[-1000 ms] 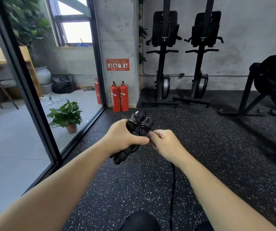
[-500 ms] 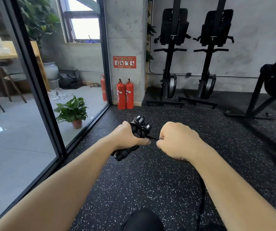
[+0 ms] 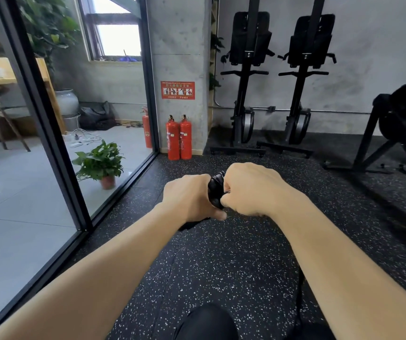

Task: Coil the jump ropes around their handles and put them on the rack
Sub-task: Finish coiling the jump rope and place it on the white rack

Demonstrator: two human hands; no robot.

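Observation:
My left hand (image 3: pixel 189 200) grips the black jump rope handles (image 3: pixel 215 190), bundled together, with cord wound round them. Only their top end shows between my two fists; a dark lower end pokes out under my left wrist. My right hand (image 3: pixel 251 190) is a closed fist pressed against the handles, pinching the black rope cord (image 3: pixel 300 290). The loose cord hangs down beneath my right forearm toward the floor. No rack for the ropes is in view.
Speckled black rubber floor (image 3: pixel 221 261) lies below. A glass wall with a black frame (image 3: pixel 49 133) runs along the left. Two red fire extinguishers (image 3: pixel 179 138) stand by a concrete pillar. Two upright black machines (image 3: pixel 270 77) line the back wall, another machine (image 3: pixel 403 133) at right.
My right hand has swung in from the right of the handles to close against them, carrying the cord round. The handles are now mostly hidden between my fists.

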